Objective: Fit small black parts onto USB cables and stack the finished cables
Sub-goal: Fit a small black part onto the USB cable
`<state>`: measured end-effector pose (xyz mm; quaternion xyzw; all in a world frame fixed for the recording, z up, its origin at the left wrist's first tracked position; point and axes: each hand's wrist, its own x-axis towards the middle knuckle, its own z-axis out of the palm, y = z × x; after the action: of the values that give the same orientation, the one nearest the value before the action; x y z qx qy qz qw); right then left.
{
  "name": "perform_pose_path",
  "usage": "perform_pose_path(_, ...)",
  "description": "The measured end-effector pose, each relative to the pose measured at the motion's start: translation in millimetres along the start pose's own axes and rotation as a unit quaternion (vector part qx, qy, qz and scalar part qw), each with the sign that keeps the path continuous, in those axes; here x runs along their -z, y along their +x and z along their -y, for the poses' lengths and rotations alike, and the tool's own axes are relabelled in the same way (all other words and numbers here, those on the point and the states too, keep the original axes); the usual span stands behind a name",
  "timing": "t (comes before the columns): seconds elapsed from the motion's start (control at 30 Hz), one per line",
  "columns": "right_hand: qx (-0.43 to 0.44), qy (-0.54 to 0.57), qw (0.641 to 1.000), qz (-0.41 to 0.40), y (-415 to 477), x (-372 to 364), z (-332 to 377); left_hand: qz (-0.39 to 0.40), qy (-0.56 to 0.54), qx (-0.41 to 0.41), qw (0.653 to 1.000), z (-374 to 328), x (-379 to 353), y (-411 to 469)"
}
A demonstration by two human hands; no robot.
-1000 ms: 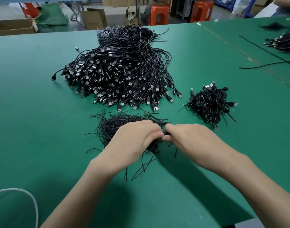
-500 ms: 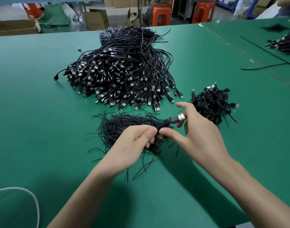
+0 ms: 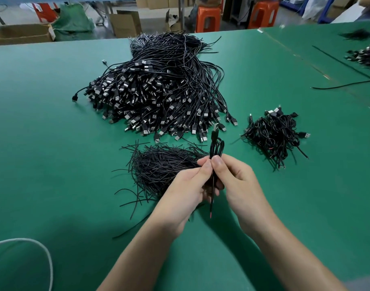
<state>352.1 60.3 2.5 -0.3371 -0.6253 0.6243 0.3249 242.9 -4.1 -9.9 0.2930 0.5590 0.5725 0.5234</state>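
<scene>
A folded black USB cable (image 3: 216, 143) stands upright between my hands, plug end up, with a thin end hanging down to a red tip. My left hand (image 3: 190, 185) and my right hand (image 3: 236, 177) both pinch it at the middle, thumbs side by side. Just left of my hands lies a heap of thin black strands (image 3: 158, 164). Behind it is a big pile of USB cables (image 3: 158, 91). A small pile of bundled cables (image 3: 276, 135) sits to the right.
The green table (image 3: 53, 143) stretches all round. A white cord (image 3: 43, 253) loops at the near left. More black cables (image 3: 364, 57) lie at the far right. Orange stools (image 3: 208, 17) and cardboard boxes stand beyond the far edge.
Both hands have lifted off the strand heap. The cable, which pointed right and up in my right hand half a second ago, now stands upright, held by both hands.
</scene>
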Motion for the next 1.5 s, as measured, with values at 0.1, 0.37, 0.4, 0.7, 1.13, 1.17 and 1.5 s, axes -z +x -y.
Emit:
perform_pose_path(0.1,0.016,-0.005,1.000,0.000,1,1,2,0.028,0.001,0.014,0.999,-2,5,0)
perform_pose_path(0.37,0.035,-0.037,0.998,-0.032,4,7,6,-0.148,0.288,-0.187,0.928,-17,27,-3)
perform_pose_path(0.4,0.026,-0.013,1.000,-0.002,3,4,7,-0.142,0.285,-0.210,0.924,-20,27,-3)
perform_pose_path(0.7,-0.123,0.119,0.967,0.190,-6,5,16,0.087,0.054,-0.132,0.986,-19,29,7)
perform_pose_path(1.13,-0.152,0.136,0.956,0.210,-4,17,17,-0.007,-0.095,-0.104,0.990,-14,-2,-3)
perform_pose_path(1.17,-0.143,0.131,0.960,0.204,-4,17,16,-0.014,-0.088,-0.111,0.990,-15,-4,-3)
perform_pose_path(1.5,-0.125,0.081,0.972,0.183,-6,13,4,-0.027,-0.018,-0.112,0.993,-8,-2,5)
